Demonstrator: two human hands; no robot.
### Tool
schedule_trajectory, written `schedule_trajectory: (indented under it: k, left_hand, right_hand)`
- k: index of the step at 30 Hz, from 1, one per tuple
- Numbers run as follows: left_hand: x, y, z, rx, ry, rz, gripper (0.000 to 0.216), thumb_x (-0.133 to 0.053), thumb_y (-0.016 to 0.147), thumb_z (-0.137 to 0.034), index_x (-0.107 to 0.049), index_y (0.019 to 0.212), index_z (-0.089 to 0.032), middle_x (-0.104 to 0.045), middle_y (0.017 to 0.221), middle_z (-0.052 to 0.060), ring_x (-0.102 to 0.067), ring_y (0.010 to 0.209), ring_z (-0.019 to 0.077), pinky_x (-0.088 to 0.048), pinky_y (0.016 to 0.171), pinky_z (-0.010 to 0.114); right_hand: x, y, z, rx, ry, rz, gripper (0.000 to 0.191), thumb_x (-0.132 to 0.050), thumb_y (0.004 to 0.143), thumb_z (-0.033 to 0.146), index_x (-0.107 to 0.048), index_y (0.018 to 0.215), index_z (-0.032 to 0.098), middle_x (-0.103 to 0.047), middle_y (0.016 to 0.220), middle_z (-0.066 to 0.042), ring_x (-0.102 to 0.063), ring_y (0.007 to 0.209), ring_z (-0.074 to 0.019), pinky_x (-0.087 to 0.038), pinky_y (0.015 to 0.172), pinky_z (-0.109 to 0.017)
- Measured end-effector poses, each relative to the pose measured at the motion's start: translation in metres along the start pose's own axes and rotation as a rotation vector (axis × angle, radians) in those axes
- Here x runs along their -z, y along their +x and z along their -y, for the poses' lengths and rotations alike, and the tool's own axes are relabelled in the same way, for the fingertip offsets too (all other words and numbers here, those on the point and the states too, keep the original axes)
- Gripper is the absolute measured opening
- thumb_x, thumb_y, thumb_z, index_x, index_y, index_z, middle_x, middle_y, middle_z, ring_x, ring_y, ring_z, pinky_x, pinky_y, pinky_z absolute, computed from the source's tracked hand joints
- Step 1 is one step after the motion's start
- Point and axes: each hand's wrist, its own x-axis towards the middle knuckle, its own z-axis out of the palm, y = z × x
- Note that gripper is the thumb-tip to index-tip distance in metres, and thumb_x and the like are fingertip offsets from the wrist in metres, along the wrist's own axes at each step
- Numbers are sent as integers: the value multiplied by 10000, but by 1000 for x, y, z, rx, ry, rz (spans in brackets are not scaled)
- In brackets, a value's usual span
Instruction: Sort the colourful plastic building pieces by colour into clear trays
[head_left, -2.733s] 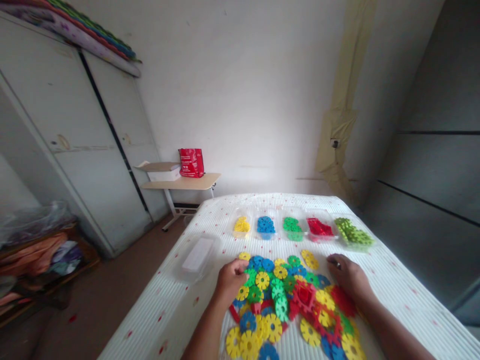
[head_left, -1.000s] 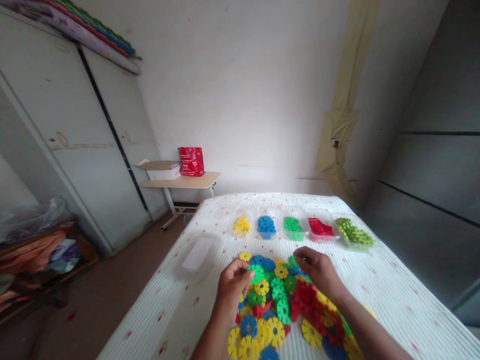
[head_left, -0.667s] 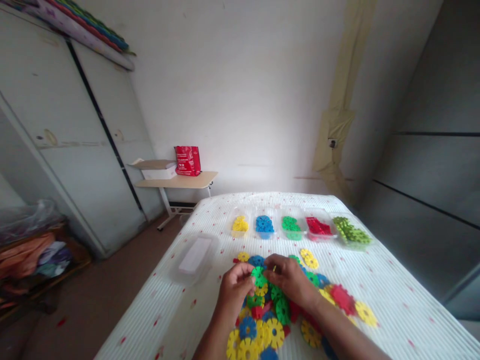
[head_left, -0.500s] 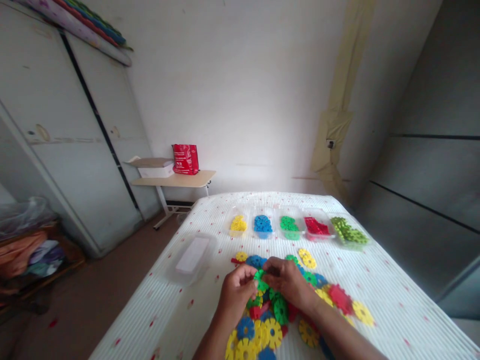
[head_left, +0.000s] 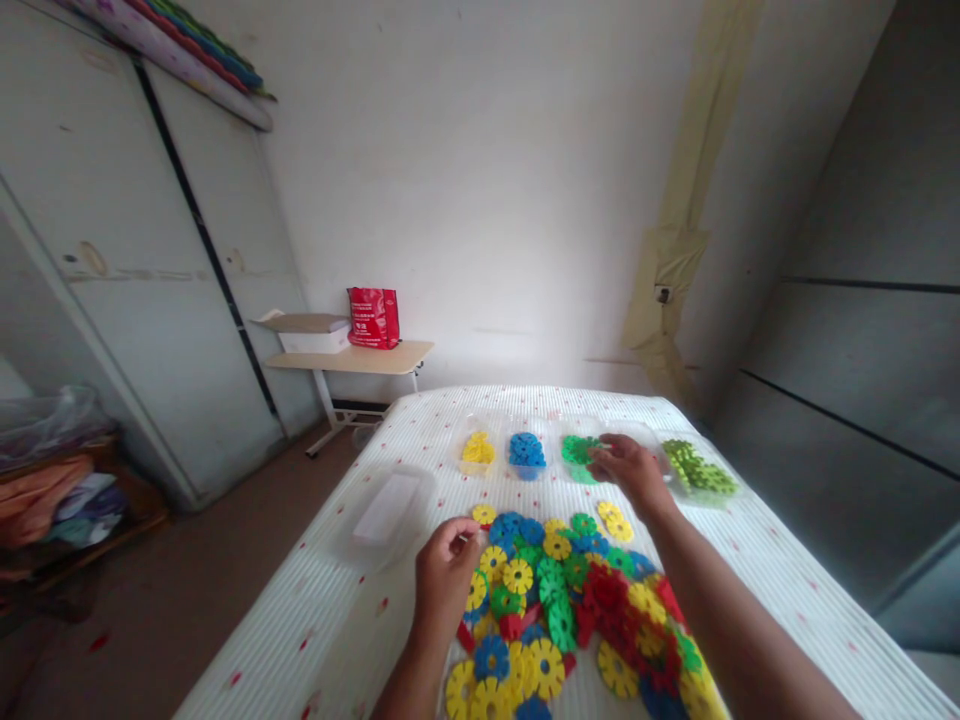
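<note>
A heap of flat, toothed plastic discs (head_left: 570, 610) in yellow, blue, green and red lies on the white bed (head_left: 330, 620). My left hand (head_left: 444, 570) rests at the heap's left edge, fingers curled and pinched near a yellow disc. My right hand (head_left: 628, 468) reaches out over the far row of clear trays, fingers pinched above the green-disc tray (head_left: 581, 455); what they hold is hidden. The red tray lies under that hand.
The far row also has a yellow tray (head_left: 478, 452), a blue tray (head_left: 527, 452) and a light-green tray (head_left: 701, 468). A clear lidded box (head_left: 390, 510) sits left of the heap. Beyond the bed stand a side table (head_left: 352, 362) with a red bag (head_left: 371, 317) and white wardrobes (head_left: 112, 300).
Both hands met over a green disc at the heap's top. My right hand has since reached away to the green tray, and my left hand has dropped back to the heap's left edge.
</note>
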Motion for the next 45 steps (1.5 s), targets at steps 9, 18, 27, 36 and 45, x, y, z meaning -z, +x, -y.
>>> schedule_trajectory:
  k: [9,18,27,36,45]
  left_hand:
    - [7,8,13,-52,194,-73,144,-511,652,-200,-640,717,-201,-673,729,16,-592,677,170,-448,682,270]
    - [5,9,23,-134,355,-11,217,-486,684,-106,-659,783,-192,-672,824,34,-595,798,176,-447,776,294]
    - [-9,29,5,-242,667,207,419,-507,703,-92,-647,1085,-192,-611,1185,66,-494,1095,237,-356,974,345]
    - [-9,34,13,-173,562,170,303,-448,748,-100,-690,909,-184,-708,955,54,-604,916,168,-422,888,298]
    - [13,22,12,-153,372,65,239,-440,776,-266,-658,815,-177,-707,840,46,-638,800,170,-479,741,267]
  right_hand:
    - [40,-17,-42,78,-370,-166,254,-493,689,400,-586,733,167,-620,500,-13,-608,450,-161,-457,457,-245]
    - [98,-45,-92,0,-572,-189,287,-466,665,461,-588,747,214,-669,611,-10,-623,479,-172,-451,523,-264]
    - [97,-41,-114,56,-737,-169,327,-405,711,437,-633,778,212,-703,704,-35,-633,615,-194,-448,585,-269]
    - [95,-44,-112,66,-768,-161,342,-403,708,420,-650,808,205,-706,751,-52,-633,663,-205,-444,628,-276]
    - [96,-44,-116,59,-785,-155,314,-402,715,398,-632,822,213,-707,785,-50,-642,712,-207,-442,657,-273]
